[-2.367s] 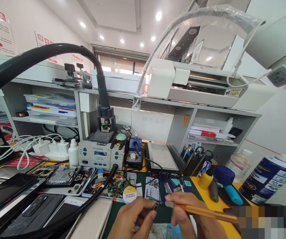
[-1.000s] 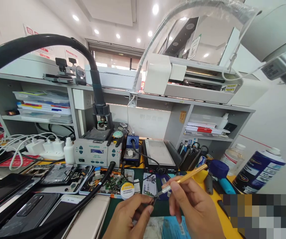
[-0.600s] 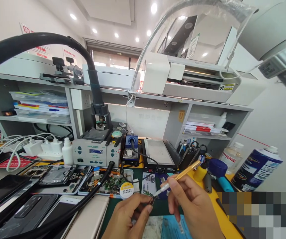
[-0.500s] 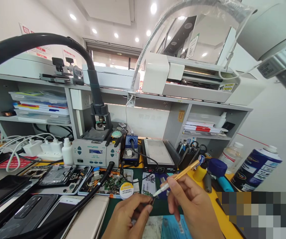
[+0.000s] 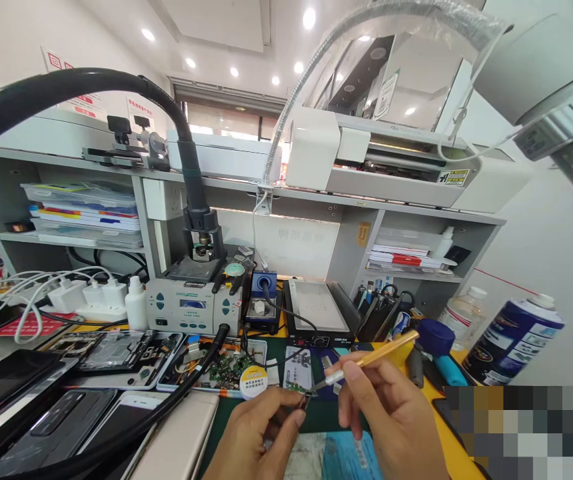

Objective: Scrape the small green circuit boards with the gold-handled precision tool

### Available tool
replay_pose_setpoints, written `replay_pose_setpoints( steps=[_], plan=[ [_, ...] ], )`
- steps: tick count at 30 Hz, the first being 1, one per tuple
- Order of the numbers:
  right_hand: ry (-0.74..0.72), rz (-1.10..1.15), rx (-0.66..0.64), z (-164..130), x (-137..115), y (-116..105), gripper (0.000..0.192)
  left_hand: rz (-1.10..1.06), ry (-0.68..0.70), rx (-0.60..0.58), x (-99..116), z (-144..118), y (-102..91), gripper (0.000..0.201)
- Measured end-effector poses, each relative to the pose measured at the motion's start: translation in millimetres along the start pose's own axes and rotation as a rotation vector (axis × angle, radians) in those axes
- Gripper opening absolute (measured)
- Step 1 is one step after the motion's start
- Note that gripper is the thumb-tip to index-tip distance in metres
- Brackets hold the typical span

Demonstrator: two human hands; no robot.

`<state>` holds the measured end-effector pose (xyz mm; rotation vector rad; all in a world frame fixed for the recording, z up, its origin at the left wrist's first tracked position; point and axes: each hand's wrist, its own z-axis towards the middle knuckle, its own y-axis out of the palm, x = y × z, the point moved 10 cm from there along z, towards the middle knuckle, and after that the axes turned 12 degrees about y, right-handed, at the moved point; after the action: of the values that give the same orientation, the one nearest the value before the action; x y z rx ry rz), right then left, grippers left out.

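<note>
- With the left hand (image 5: 261,427), at lower centre of the frame, we are pinching a small dark component (image 5: 306,400), its details too small to tell.
- With the right hand (image 5: 389,410), just right of it, we are gripping a gold-handled blade tool (image 5: 384,352); its tip is pointing left near the component, but we cannot tell whether they are touching.
- We are working above a green mat (image 5: 227,421).
- A hot-air rework station (image 5: 191,313) is standing left of centre, a spray can (image 5: 511,343) at far right.
</note>
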<state>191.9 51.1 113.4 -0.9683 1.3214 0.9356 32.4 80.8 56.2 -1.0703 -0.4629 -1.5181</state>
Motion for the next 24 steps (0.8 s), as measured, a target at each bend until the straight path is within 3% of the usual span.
replay_pose_setpoints(
  steps=[9, 16, 21, 24],
  plan=[
    [-0.241, -0.094, 0.093, -15.4, -15.2, -2.7, 0.03, -0.024, 0.019, 0.01, -2.3, -0.7, 0.9, 0.022],
    [-0.552, -0.234, 0.096, -28.8, -20.8, -2.8, 0.013, -0.013, 0.033, 0.009, -2.0, -0.4, 1.6, 0.022],
    [-0.817, -0.449, -0.009, -41.0, -32.5, 8.8, 0.024, 0.004, 0.04, -0.004, -3.9, -0.6, 3.5, 0.023],
    [-0.891, -0.5, -0.004, -44.0, -37.2, 8.4, 0.028, 0.027, 0.041, -0.009, -4.8, -0.2, 3.9, 0.02]
  ],
)
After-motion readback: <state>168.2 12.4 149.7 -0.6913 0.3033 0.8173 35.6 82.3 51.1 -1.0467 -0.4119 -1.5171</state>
